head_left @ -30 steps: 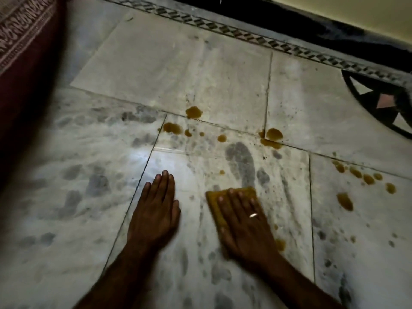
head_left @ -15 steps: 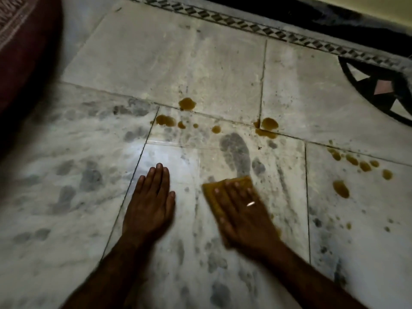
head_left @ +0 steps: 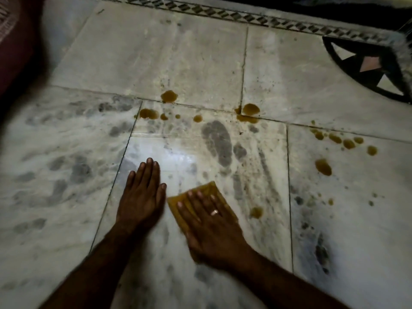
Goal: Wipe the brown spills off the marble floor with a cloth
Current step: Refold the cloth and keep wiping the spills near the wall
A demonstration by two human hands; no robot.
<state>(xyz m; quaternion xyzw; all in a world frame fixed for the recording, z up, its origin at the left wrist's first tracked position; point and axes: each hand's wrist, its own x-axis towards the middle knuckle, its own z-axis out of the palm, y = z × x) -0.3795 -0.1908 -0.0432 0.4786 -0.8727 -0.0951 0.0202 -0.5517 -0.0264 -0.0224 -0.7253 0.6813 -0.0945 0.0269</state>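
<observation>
My right hand [head_left: 211,226] lies flat on a yellow-brown cloth [head_left: 210,186] and presses it to the marble floor [head_left: 156,52]; a ring shows on one finger. The cloth sits just right of my left hand [head_left: 142,197], which rests palm down on the floor with nothing in it. A small brown spot [head_left: 256,212] lies just right of the cloth. Further brown spills sit beyond: one blob [head_left: 169,96], a patch [head_left: 149,113] with small drops, a pair at the tile joint [head_left: 250,109], a row of drops [head_left: 347,143] and a larger blob [head_left: 323,167] at right.
A dark red piece of furniture or cushion [head_left: 13,52] edges the left side. A patterned border strip [head_left: 223,15] runs along the far side, with a black inlay design [head_left: 367,70] at the right. Grey smudges mark the tiles.
My right hand has slid the cloth to the left, close to my left hand, and the small spot beside it now lies uncovered. The left hand stays planted.
</observation>
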